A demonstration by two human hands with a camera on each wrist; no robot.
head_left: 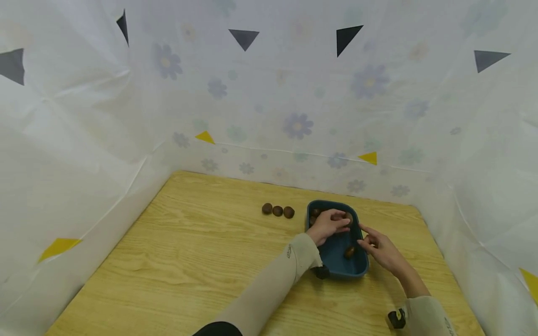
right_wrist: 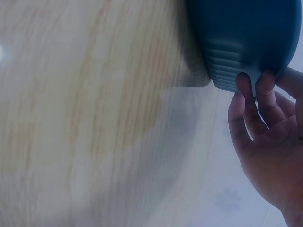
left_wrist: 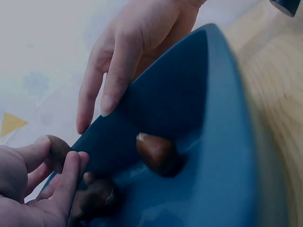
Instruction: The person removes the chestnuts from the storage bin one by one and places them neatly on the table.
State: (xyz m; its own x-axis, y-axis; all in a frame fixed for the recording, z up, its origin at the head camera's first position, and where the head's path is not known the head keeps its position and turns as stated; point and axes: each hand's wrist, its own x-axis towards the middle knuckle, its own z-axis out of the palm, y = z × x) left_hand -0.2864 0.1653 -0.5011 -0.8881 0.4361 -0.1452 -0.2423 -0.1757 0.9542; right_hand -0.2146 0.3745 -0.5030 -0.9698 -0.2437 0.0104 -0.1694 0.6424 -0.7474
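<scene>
A dark blue bin (head_left: 342,270) with rounded corners stands on the table and holds several brown chestnuts. My left hand (head_left: 329,225) reaches inside its far part and pinches a chestnut (left_wrist: 58,153) between thumb and fingers, near the rim. Another chestnut (left_wrist: 157,153), with a pale tip, lies by itself on the bin floor. More chestnuts (left_wrist: 97,196) sit below the left hand, partly hidden by it. At the bin's right side, my right hand (head_left: 384,252) grips the rim, a fingertip over the edge and other fingers against the outer wall (right_wrist: 227,56).
Three chestnuts (head_left: 278,211) lie in a row on the wooden table (head_left: 189,242), left of the bin. White flowered sheeting (head_left: 260,93) encloses the table at the back and both sides, with black and yellow triangles on it.
</scene>
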